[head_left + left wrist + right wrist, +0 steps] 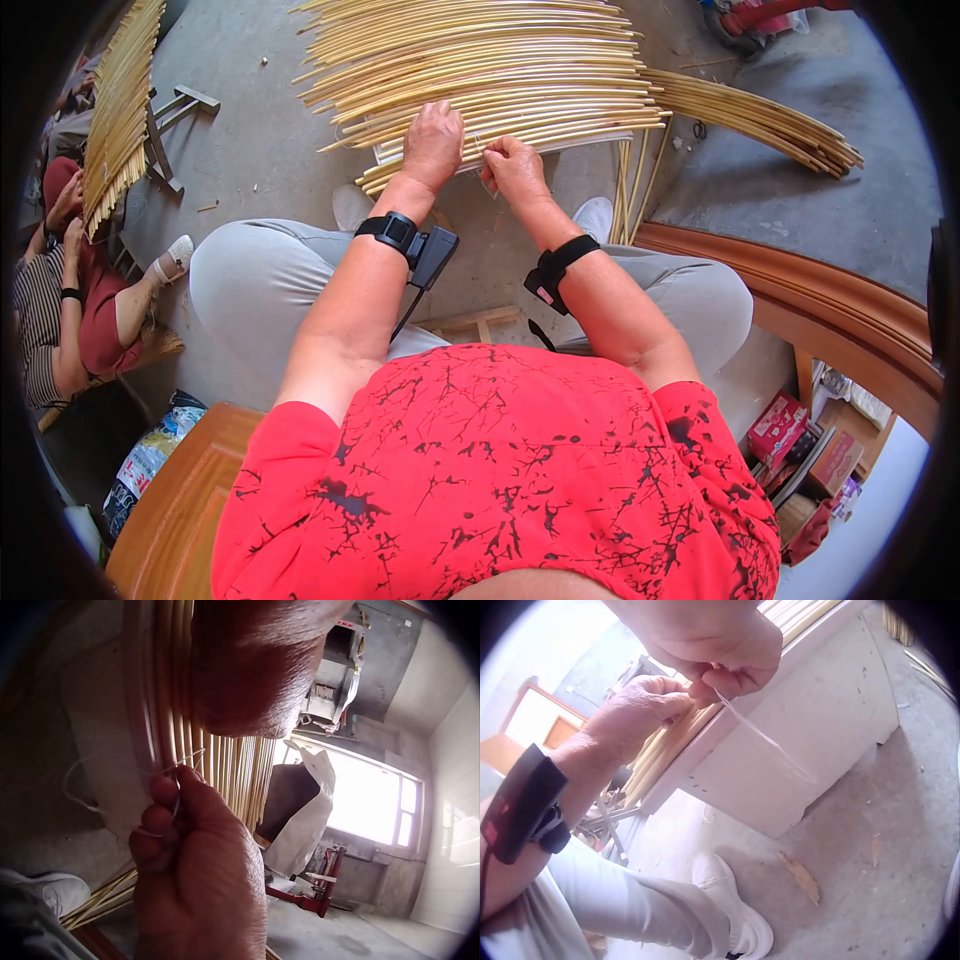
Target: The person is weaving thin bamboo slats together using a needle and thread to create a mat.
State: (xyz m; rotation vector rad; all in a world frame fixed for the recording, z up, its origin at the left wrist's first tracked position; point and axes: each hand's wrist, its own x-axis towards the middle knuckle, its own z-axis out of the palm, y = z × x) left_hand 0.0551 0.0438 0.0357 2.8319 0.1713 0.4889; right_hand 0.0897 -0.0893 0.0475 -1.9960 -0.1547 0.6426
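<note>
Many thin yellow reed-like sticks (480,75) lie side by side as a mat on a white stand (810,727). At the mat's near edge my left hand (435,145) bends over the sticks, its thumb and forefinger pinching close to the right fingertips. My right hand (515,170) sits just right of it, fingers curled, pinching a thin white string (769,739). In the right wrist view the string trails down from the right fingers. The left wrist view shows the string (81,799) looping beside the right hand; the left fingertips are hidden there.
A loose bundle of sticks (760,115) juts out right of the mat. At left another person (75,270) sits by a second stick mat (120,110) on a trestle (165,140). A brown wooden rail (800,290) runs along the right. White shoes (594,217) stand under the mat's edge.
</note>
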